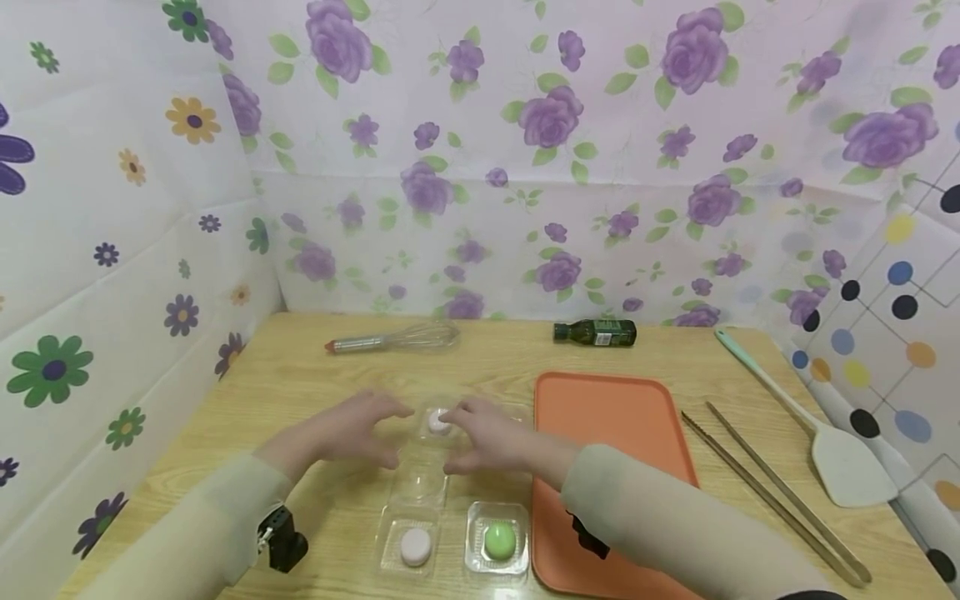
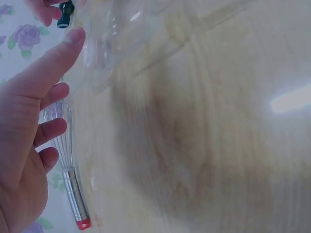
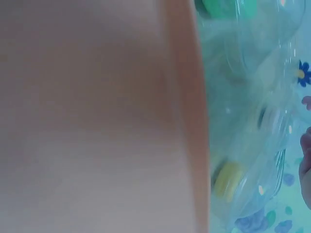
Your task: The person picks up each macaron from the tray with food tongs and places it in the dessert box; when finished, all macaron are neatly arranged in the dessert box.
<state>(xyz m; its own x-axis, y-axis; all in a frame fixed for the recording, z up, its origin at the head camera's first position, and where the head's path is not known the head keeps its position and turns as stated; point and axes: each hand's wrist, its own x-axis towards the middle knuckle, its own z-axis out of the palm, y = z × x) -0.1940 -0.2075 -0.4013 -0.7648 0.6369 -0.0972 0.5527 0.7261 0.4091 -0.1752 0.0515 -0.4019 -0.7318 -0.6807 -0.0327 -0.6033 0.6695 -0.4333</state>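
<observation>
In the head view my left hand (image 1: 356, 429) hovers with loosely spread fingers left of a clear plastic box, holding nothing. The left wrist view shows its thumb and bent fingers apart from the blurred box (image 2: 124, 29). My right hand (image 1: 491, 437) reaches over the far boxes, its fingers spread around air. One fingertip overlaps a small round white piece (image 1: 437, 422) in the far box; contact is unclear. Nearer, an open clear box (image 1: 384, 550) has another white piece (image 1: 416, 547), and a second box (image 1: 472, 560) has a green piece (image 1: 499, 542). A yellow piece (image 3: 228, 180) shows in the right wrist view.
An orange tray (image 1: 600, 408) lies under my right forearm. Metal tongs (image 1: 772, 492) and a white turner (image 1: 847, 467) lie on the right. A whisk (image 1: 397, 338) and a dark green bottle (image 1: 600, 332) lie along the back of the wooden table (image 1: 300, 367), before the flowered cloth.
</observation>
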